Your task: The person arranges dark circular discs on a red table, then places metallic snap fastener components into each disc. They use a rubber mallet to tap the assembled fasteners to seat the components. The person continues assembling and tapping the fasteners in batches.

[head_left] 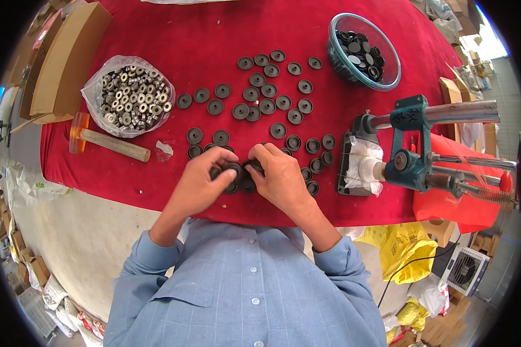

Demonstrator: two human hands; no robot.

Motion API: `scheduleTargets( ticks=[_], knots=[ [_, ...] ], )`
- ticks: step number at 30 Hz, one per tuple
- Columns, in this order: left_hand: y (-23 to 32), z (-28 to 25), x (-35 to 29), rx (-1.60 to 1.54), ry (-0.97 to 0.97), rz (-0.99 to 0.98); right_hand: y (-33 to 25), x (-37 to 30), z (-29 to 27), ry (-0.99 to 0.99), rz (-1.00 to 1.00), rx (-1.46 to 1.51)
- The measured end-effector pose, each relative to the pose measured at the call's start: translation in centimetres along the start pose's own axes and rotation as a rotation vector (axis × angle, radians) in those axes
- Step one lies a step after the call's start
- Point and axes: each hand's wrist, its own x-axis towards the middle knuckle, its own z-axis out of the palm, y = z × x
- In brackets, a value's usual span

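Near the table's front edge, my left hand point(201, 178) is closed on a black round cap point(233, 170), thumb on its near side. Just beside it, my right hand point(279, 175) is closed with its fingers round another black round cap point(254, 165), partly hidden by them. The two hands almost meet. More black caps lie under and around them, partly covered. Farther out, several dark discs with a small centre stub point(250, 93) lie spread over the red cloth point(202, 34). Right of my right hand, several hollow-side-up caps point(312, 145) form a loose cluster.
A bag of metal bearings point(134, 101) and a mallet point(116, 144) lie at the left, by a cardboard box point(69, 61). At the far right stands a clear bowl point(334, 52) of black discs. A green hand press point(414, 144) stands at the right edge.
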Motion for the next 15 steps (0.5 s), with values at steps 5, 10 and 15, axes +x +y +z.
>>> scheduleTargets(
  ticks=[5, 10, 15],
  knots=[
    [0.1, 1.8, -0.3, 0.435, 0.03, 0.208, 0.2, 0.0, 0.5, 0.095, -0.011, 0.048],
    [0.7, 0.9, -0.2, 0.391, 0.094, 0.171, -0.2, -0.1, -3.0, 0.02, 0.407, 0.82],
    [1.0, 0.8, -0.7, 0.456, 0.122, 0.227, 0.6, -3.1, -4.3, -0.027, 0.433, 0.929]
  ],
)
